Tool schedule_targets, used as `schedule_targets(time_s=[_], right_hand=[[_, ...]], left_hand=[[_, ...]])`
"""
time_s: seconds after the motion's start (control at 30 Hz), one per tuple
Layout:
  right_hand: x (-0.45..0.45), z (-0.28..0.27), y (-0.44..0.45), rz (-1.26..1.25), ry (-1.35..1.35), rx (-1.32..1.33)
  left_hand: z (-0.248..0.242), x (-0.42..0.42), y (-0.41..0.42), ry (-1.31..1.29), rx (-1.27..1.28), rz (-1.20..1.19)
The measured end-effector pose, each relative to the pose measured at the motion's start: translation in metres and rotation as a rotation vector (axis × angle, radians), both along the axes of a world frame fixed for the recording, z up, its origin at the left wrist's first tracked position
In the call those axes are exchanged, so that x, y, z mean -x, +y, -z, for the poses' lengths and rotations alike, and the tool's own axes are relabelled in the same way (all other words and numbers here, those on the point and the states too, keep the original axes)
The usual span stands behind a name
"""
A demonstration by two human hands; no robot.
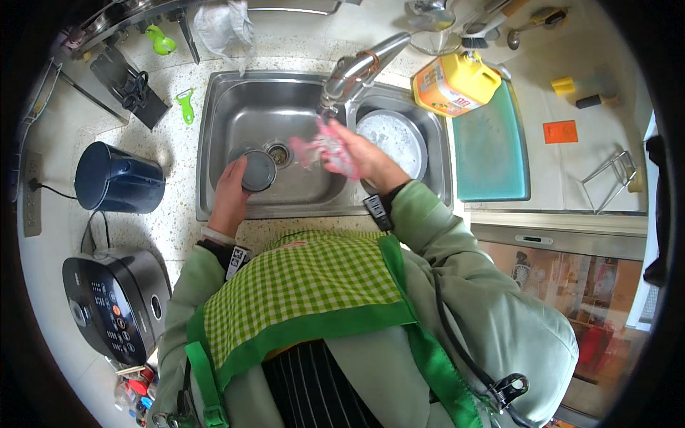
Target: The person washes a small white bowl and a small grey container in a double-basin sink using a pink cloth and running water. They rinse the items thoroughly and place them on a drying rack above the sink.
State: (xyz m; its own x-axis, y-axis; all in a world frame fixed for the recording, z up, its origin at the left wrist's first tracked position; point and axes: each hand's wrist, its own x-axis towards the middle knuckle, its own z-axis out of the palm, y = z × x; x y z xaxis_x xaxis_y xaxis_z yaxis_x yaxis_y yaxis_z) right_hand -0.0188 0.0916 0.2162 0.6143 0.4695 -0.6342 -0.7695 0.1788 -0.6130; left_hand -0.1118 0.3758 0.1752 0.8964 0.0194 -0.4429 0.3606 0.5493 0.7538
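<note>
In my left hand (231,184) is a small round grey dish (259,171), gripped at its left rim over the large basin of a stainless steel sink (257,120). My right hand (359,152) clutches a pink and white cloth (326,148) just below the spout of the faucet (348,80). Cloth and fingers are partly blurred. Between the two hands, the drain (278,155) shows bits of debris in its strainer. A round metal lid or pan (393,140) lies in the smaller right basin, partly hidden by my right wrist.
Right of the sink stand a yellow detergent jug (455,84) and a teal glass board (489,144). On the left are a green peeler (185,106), a knife block with scissors (131,88), a dark blue kettle or pitcher (119,177) and a rice cooker (115,305).
</note>
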Motion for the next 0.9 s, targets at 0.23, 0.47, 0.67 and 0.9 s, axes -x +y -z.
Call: schedule_targets(time_s=[0.23,0.47,0.67,0.9], right_hand=[[0.018,0.025,-0.143,0.198,0.042,0.33],[0.024,0.057,-0.17,-0.032,-0.374,0.653],[0.031,0.074,-0.157,-0.187,-0.479,0.547],[0.032,0.067,-0.164,-0.189,-0.531,0.598]], left_hand=[[-0.013,0.001,-0.028,0.02,-0.104,0.077],[-0.062,-0.02,-0.058,-0.389,-0.793,0.216],[-0.135,-0.026,-0.031,-0.78,-1.788,0.193],[-0.218,-0.042,0.007,-1.001,-2.214,0.051]])
